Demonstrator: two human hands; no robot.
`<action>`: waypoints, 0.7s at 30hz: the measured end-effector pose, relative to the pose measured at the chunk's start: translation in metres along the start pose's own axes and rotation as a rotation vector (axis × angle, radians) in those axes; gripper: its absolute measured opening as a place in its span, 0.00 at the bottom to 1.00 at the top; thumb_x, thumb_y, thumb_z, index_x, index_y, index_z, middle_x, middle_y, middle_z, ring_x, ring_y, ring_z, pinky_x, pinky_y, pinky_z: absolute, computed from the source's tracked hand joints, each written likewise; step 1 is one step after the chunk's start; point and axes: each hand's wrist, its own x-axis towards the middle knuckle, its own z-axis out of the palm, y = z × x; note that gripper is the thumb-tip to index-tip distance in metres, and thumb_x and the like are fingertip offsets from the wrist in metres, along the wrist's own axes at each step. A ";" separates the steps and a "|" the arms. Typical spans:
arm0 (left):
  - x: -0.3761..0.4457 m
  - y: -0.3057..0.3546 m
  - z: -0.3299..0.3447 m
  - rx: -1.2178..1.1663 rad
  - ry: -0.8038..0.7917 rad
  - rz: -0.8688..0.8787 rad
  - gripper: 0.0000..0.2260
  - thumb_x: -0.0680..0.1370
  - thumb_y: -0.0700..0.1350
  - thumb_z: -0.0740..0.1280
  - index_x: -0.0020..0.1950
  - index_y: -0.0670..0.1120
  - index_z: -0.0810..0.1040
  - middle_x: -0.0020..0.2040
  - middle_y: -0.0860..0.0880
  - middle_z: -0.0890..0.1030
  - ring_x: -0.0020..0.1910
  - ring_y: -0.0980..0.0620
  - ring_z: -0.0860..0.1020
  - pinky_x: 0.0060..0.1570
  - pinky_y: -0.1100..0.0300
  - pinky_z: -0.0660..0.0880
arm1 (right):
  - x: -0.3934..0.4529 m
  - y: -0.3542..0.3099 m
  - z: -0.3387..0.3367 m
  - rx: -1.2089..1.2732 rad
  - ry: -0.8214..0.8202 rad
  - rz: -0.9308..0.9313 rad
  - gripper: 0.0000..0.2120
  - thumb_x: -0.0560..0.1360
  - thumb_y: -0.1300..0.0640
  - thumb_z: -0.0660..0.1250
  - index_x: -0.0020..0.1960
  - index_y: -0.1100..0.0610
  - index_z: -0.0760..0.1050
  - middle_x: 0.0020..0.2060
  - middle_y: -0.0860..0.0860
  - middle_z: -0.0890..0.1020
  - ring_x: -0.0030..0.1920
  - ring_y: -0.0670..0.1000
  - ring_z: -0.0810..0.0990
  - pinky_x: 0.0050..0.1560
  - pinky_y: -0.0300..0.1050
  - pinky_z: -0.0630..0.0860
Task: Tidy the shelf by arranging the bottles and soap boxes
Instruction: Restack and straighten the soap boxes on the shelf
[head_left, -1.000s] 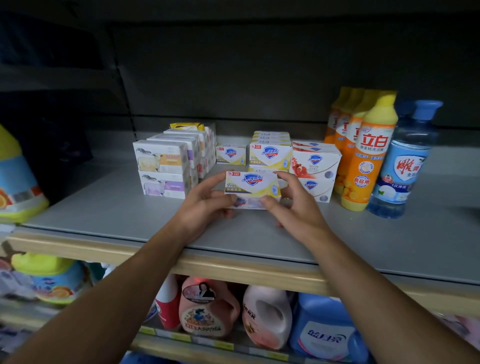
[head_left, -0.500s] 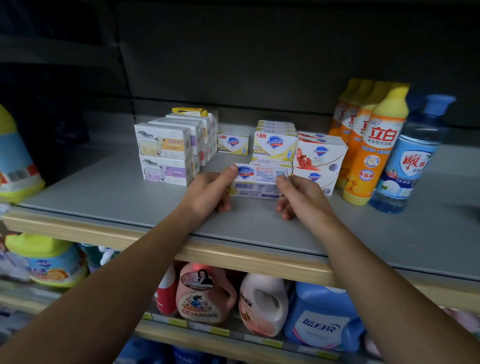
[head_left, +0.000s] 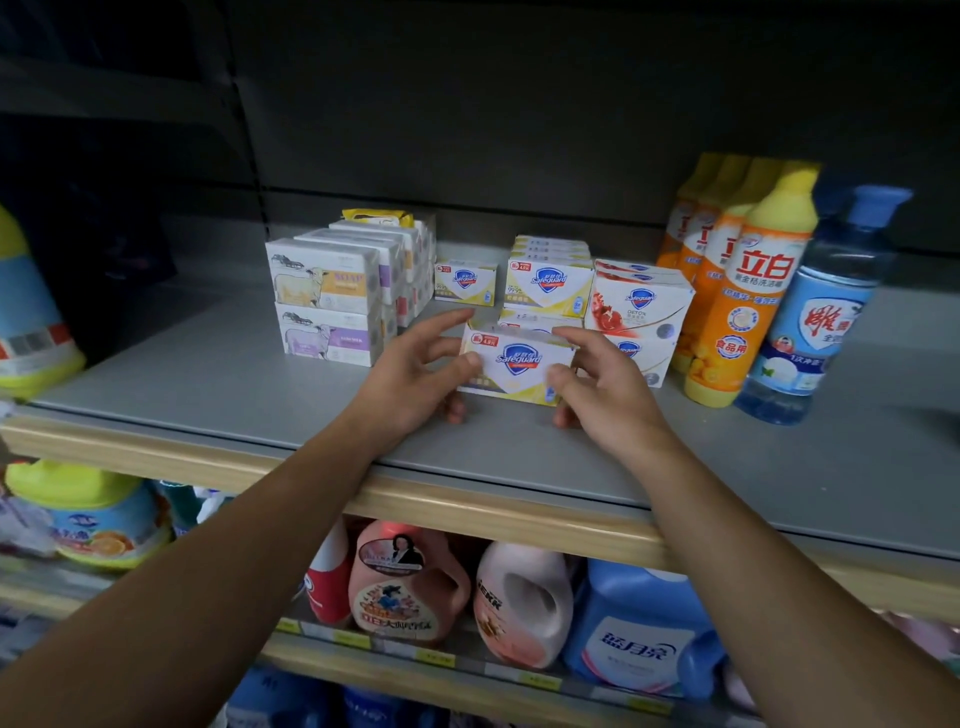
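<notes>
We reach both forearms over the shelf (head_left: 218, 384) edge. Our left hand (head_left: 410, 379) and right hand (head_left: 605, 384) hold a white and yellow soap box (head_left: 517, 364) upright between them, thumbs on its front face, fingers curled round its ends. The box stands on the grey shelf, just before the stacked Safeguard boxes (head_left: 550, 283). The sheep soap boxes (head_left: 324, 301) sit to the left, the orange bottles (head_left: 748, 291) and blue bottle (head_left: 815, 317) to the right.

A grey shelf board (head_left: 218, 384) with a pale wood front edge (head_left: 467, 506) – behind it a dark back panel (head_left: 493, 104); dim light, another rack (head_left: 104, 156) at left.
</notes>
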 end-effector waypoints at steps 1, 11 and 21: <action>0.000 0.000 0.000 -0.023 -0.004 -0.007 0.18 0.78 0.38 0.68 0.66 0.49 0.73 0.56 0.47 0.83 0.28 0.46 0.77 0.29 0.56 0.78 | 0.000 0.000 0.000 0.005 -0.006 -0.016 0.16 0.78 0.59 0.67 0.61 0.43 0.72 0.58 0.49 0.79 0.29 0.49 0.82 0.33 0.37 0.77; 0.000 -0.003 -0.003 0.087 0.005 0.048 0.14 0.72 0.33 0.73 0.50 0.51 0.83 0.61 0.54 0.79 0.54 0.57 0.81 0.62 0.55 0.74 | -0.001 0.003 0.003 -0.108 -0.075 -0.096 0.25 0.70 0.70 0.69 0.53 0.41 0.70 0.60 0.36 0.75 0.54 0.46 0.82 0.56 0.58 0.79; 0.001 -0.002 -0.001 0.129 0.035 0.022 0.17 0.72 0.36 0.74 0.60 0.45 0.80 0.59 0.45 0.82 0.37 0.48 0.77 0.41 0.58 0.77 | -0.002 0.002 0.003 -0.145 0.074 -0.117 0.17 0.72 0.54 0.74 0.56 0.42 0.73 0.52 0.41 0.82 0.45 0.41 0.81 0.48 0.43 0.79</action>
